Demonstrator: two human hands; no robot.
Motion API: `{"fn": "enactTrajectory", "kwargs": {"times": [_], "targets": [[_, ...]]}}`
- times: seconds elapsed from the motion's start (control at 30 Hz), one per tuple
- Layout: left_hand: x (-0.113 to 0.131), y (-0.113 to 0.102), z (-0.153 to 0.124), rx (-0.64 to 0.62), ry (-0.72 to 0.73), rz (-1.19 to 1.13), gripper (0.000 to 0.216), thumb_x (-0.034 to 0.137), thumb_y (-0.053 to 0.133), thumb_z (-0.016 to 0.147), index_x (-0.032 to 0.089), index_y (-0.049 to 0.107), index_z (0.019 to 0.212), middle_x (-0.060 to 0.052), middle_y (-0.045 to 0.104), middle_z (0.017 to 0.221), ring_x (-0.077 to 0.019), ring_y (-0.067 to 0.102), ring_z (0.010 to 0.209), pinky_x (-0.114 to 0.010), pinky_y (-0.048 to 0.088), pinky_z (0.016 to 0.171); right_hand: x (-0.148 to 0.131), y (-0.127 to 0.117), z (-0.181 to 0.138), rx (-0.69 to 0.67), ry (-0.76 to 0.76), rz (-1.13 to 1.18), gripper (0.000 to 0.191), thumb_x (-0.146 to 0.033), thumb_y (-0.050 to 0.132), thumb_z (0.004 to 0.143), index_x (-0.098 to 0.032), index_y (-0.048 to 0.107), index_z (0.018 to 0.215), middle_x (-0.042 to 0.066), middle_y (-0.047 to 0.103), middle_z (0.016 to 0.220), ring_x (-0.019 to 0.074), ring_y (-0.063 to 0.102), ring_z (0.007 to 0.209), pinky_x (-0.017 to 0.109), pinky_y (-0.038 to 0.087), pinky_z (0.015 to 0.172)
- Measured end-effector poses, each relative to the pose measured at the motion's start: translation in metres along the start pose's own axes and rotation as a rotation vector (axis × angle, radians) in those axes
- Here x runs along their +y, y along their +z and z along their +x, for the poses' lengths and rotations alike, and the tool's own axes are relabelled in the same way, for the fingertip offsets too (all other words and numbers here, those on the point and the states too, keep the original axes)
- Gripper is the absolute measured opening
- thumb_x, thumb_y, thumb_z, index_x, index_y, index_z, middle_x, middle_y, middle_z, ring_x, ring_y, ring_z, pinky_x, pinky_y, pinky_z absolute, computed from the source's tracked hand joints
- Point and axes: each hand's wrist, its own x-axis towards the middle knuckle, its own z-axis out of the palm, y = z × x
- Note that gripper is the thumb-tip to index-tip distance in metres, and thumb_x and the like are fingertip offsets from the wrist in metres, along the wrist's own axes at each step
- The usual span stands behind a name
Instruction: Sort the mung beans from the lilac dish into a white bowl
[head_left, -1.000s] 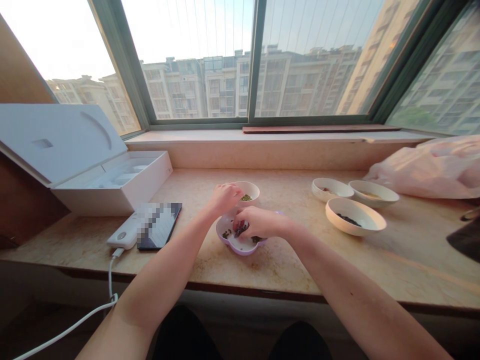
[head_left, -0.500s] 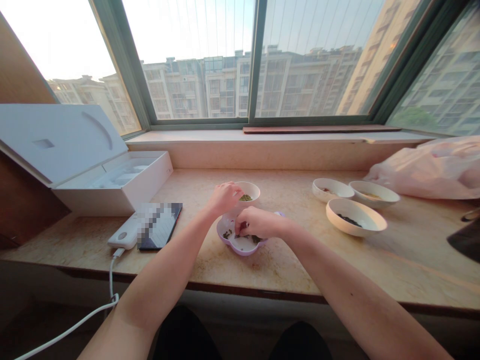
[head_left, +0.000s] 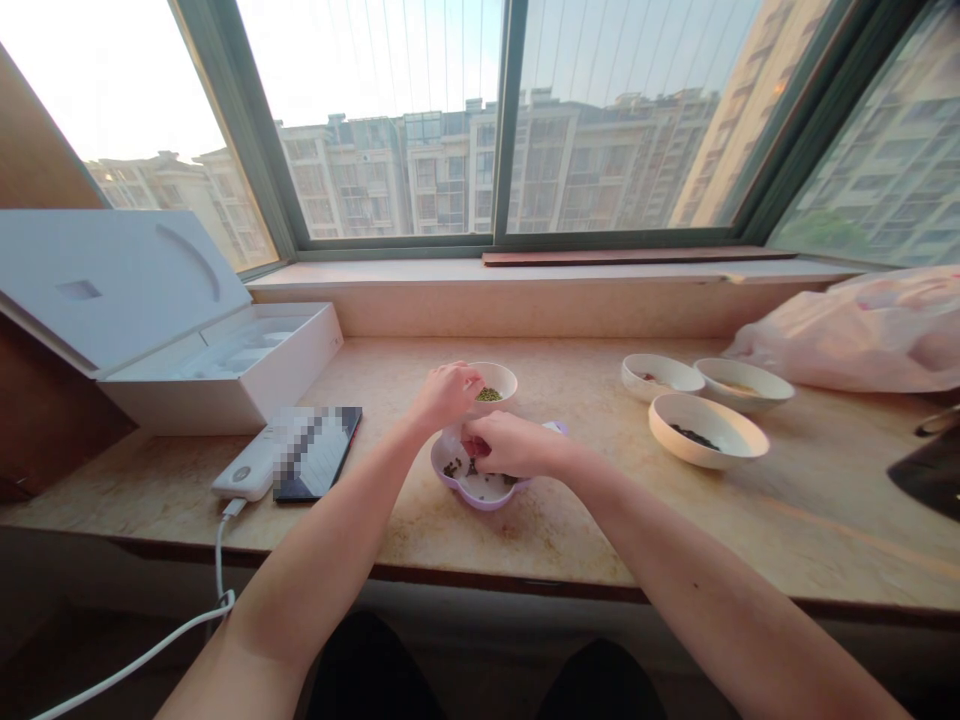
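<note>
A: What is the right hand (head_left: pixel 508 445) doing?

B: It is down in the purple dish (head_left: pixel 480 496). The fingers are pinched close together, just over some little dark and green bits (head_left: pixel 452 468). I can't tell if they are holding any.

A: And the left hand (head_left: pixel 445 395)?

B: It is curled up small, right by the edge of a little white bowl (head_left: pixel 507 373) just behind the dish. I can't tell if it is holding anything either. That bowl has green seeds (head_left: pixel 489 395) in it.

A: Where is the dish?

B: On a wide stone ledge (head_left: pixel 540 545) under a big window (head_left: pixel 390 130). It sits right in front of the person, between the two arms.

A: What is over on the right?

B: A big white bowl (head_left: pixel 709 430) with dark bits in it. Behind it are a small bowl (head_left: pixel 651 375) and a flat bowl (head_left: pixel 742 385). Past them lies a pink plastic bag (head_left: pixel 847 335).

A: And on the left?

B: An open white box (head_left: pixel 217 395), then a phone (head_left: pixel 319 453) with a blurry top, lying beside a white power bank (head_left: pixel 244 475) with a white cord (head_left: pixel 219 560)
</note>
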Motion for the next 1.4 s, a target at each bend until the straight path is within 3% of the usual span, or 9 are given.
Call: {"fn": "enactTrajectory", "kwargs": {"times": [0.17,0.37,0.57,0.73,0.93,1.23,1.4], "targets": [[0.000,-0.003,0.001,0.017,-0.027,0.005,0.027,0.028,0.053,0.093,0.020,0.077,0.087,-0.006,0.072,0.094,-0.0189,0.066,0.086,-0.030,0.050,0.084,0.000,-0.002,0.000,0.132,-0.079,0.122,0.012,-0.008,0.061,0.068,-0.018,0.056,0.072,0.000,0.060,0.074,0.0140,0.053,0.069,0.026,0.038,0.061],[0.000,-0.004,0.002,0.032,-0.034,0.003,0.027,0.026,0.052,0.091,0.019,0.077,0.085,-0.006,0.071,0.092,-0.0178,0.065,0.084,-0.029,0.049,0.082,0.008,0.002,0.004,0.215,-0.110,0.313,0.019,0.000,0.058,0.067,-0.018,0.060,0.075,0.000,0.065,0.074,0.0140,0.060,0.071,0.025,0.046,0.066],[0.001,-0.011,0.001,0.008,0.007,-0.007,0.026,0.026,0.053,0.088,0.018,0.072,0.074,-0.005,0.068,0.082,-0.0161,0.061,0.073,-0.027,0.045,0.069,0.012,-0.004,0.006,0.219,-0.119,0.807,0.006,-0.015,0.068,0.076,-0.017,0.067,0.081,0.002,0.072,0.080,0.0159,0.068,0.077,0.030,0.054,0.073],[0.002,-0.014,-0.002,-0.021,0.077,-0.014,0.013,0.026,0.064,0.078,0.016,0.071,0.074,-0.004,0.067,0.076,-0.0155,0.058,0.068,-0.026,0.041,0.063,0.006,-0.017,0.002,0.258,-0.106,1.138,0.027,-0.029,0.087,0.068,-0.017,0.068,0.084,0.002,0.073,0.081,0.0146,0.070,0.076,0.031,0.057,0.076],[0.007,-0.012,-0.005,-0.054,0.149,-0.065,0.016,0.023,0.057,0.083,0.016,0.071,0.079,-0.005,0.073,0.084,-0.0171,0.064,0.076,-0.027,0.045,0.068,0.002,-0.025,-0.006,0.289,-0.166,1.387,0.030,-0.025,0.089,0.067,-0.019,0.068,0.087,-0.002,0.073,0.080,0.0097,0.067,0.072,0.022,0.053,0.068],[0.027,-0.008,-0.010,-0.182,0.184,-0.078,0.019,0.020,0.057,0.087,0.019,0.074,0.096,-0.007,0.074,0.096,-0.0201,0.066,0.090,-0.031,0.052,0.084,-0.006,-0.034,-0.016,0.341,-0.158,1.583,0.043,-0.025,0.093,0.055,-0.025,0.060,0.083,-0.005,0.063,0.072,0.0110,0.057,0.066,0.025,0.049,0.061],[0.034,-0.008,-0.018,-0.397,0.287,-0.116,0.015,0.025,0.071,0.081,0.020,0.076,0.094,-0.005,0.073,0.093,-0.0191,0.066,0.086,-0.030,0.053,0.081,-0.009,-0.036,-0.020,0.301,-0.156,1.561,0.043,-0.027,0.091,0.056,-0.024,0.055,0.081,-0.006,0.059,0.071,0.0095,0.047,0.058,0.023,0.041,0.053]]}}
